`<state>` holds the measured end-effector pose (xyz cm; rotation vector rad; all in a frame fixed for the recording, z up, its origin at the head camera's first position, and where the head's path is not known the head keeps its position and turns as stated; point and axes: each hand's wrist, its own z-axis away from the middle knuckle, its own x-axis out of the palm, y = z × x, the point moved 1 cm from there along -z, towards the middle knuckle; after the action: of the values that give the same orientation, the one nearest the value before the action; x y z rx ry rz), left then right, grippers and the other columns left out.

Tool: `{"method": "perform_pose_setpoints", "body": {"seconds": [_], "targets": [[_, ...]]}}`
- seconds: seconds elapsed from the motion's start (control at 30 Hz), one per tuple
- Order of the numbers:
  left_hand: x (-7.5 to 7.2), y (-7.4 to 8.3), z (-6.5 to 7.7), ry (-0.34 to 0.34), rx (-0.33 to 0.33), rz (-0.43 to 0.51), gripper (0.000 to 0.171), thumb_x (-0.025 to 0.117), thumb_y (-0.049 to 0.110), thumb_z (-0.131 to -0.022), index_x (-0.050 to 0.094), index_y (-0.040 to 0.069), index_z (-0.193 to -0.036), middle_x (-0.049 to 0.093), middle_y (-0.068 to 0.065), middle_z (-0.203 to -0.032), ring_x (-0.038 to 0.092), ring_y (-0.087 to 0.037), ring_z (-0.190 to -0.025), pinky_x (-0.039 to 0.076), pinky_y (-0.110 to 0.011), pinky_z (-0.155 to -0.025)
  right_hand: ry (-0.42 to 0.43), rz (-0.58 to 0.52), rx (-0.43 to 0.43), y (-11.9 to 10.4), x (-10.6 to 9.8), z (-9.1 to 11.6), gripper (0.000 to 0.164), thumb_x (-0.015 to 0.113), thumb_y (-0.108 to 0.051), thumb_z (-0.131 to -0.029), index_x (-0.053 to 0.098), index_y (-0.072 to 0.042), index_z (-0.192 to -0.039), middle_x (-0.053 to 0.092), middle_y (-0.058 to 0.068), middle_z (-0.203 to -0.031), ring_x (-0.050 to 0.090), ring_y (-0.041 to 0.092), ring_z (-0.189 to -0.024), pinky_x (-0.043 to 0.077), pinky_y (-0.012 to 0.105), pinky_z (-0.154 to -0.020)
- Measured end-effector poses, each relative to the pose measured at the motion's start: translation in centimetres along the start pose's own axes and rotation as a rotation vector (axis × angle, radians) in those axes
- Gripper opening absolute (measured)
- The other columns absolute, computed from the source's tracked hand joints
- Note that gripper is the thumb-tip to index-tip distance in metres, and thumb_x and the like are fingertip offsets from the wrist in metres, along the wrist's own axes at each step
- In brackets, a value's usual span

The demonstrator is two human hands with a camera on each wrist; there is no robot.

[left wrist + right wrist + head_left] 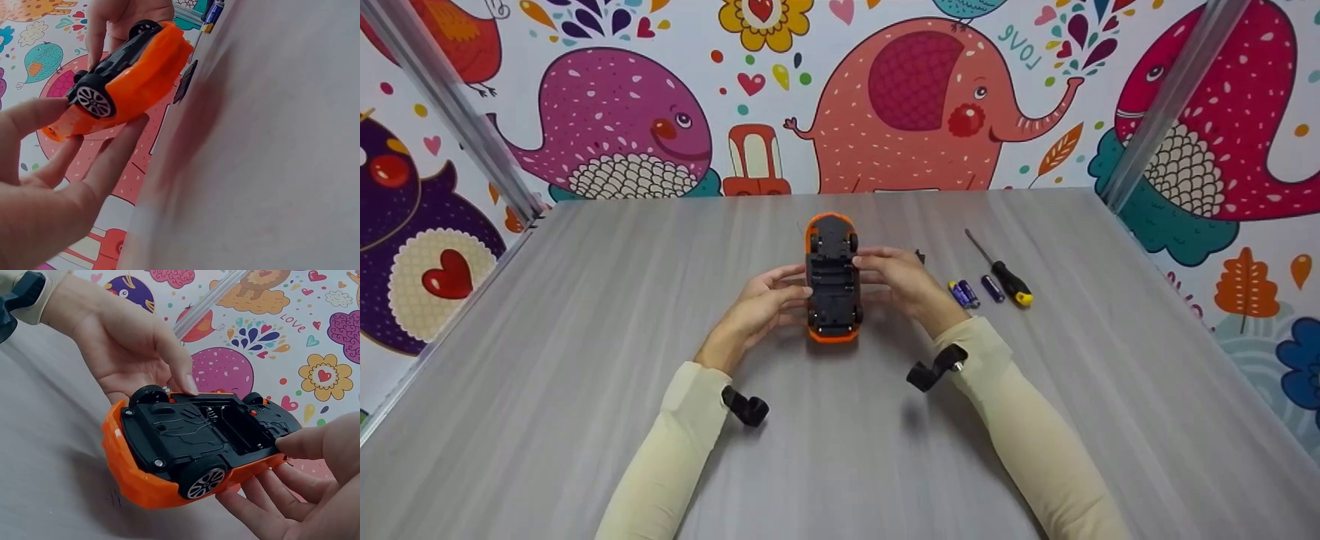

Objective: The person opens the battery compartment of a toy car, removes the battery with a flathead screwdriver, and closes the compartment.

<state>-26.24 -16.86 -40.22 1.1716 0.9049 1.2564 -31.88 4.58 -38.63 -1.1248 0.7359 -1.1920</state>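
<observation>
An orange toy car [832, 307] is held upside down above the table, its black underside facing up. My left hand [754, 311] grips one side of it, thumb on the edge of the underside. On the other side my right hand [911, 281] holds it, thumb at the edge and fingers beneath the body. In the right wrist view the battery compartment [239, 430] lies uncovered, with a metal spring showing at one end. Two wheels nearest that camera, one a silver-spoked wheel [206, 482], are plainly seen. The car's roof is mostly hidden.
Right of my right hand lie several purple-blue batteries [992, 289] and a screwdriver [997, 268] with a black and yellow handle. A small black plastic piece [185, 81] lies on the grey table [825, 442] behind the car. A patterned wall [780, 90] stands at the back.
</observation>
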Motion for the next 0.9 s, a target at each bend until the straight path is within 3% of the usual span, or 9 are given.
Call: {"method": "perform_pose_setpoints", "body": {"seconds": [0.27,0.47,0.6,0.9], "targets": [[0.08,-0.32,-0.19,-0.028,0.009,-0.038,0.071,0.059,-0.004,-0.091,0.033,0.009,-0.156,0.045,-0.018,-0.152,0.059,-0.025,-0.119,0.059,-0.035,-0.079,-0.014,0.056,-0.023,0.18,-0.15,-0.04,0.039,0.068,-0.018,-0.095,0.061,-0.008,-0.133,0.063,0.012,-0.131,0.062,0.026,-0.113,0.055,0.046,-0.100],[0.13,-0.43,-0.25,-0.012,0.030,-0.050,0.078,0.061,-0.008,-0.090,0.030,0.015,-0.158,0.044,-0.014,-0.154,0.062,-0.025,-0.116,0.060,-0.033,-0.082,-0.027,0.104,-0.033,0.19,-0.16,0.12,0.038,0.067,-0.020,-0.095,0.062,-0.009,-0.132,0.062,0.011,-0.131,0.061,0.026,-0.117,0.055,0.043,-0.099],[0.28,-0.49,-0.18,-0.027,0.078,-0.059,0.085,0.059,-0.011,-0.090,0.023,0.020,-0.160,0.044,-0.015,-0.154,0.064,-0.024,-0.111,0.059,-0.036,-0.084,-0.029,0.131,-0.031,0.21,-0.22,0.11,0.037,0.067,-0.020,-0.095,0.063,-0.010,-0.131,0.063,0.011,-0.130,0.060,0.027,-0.119,0.055,0.044,-0.101],[0.70,-0.29,-0.05,-0.054,0.142,-0.138,0.097,0.053,-0.017,-0.090,0.009,0.031,-0.161,0.040,-0.019,-0.155,0.054,-0.040,-0.132,0.058,-0.046,-0.091,-0.034,0.118,-0.027,0.41,-0.23,-0.09,0.038,0.066,-0.018,-0.096,0.062,-0.007,-0.132,0.062,0.013,-0.132,0.060,0.027,-0.119,0.053,0.045,-0.103]]}}
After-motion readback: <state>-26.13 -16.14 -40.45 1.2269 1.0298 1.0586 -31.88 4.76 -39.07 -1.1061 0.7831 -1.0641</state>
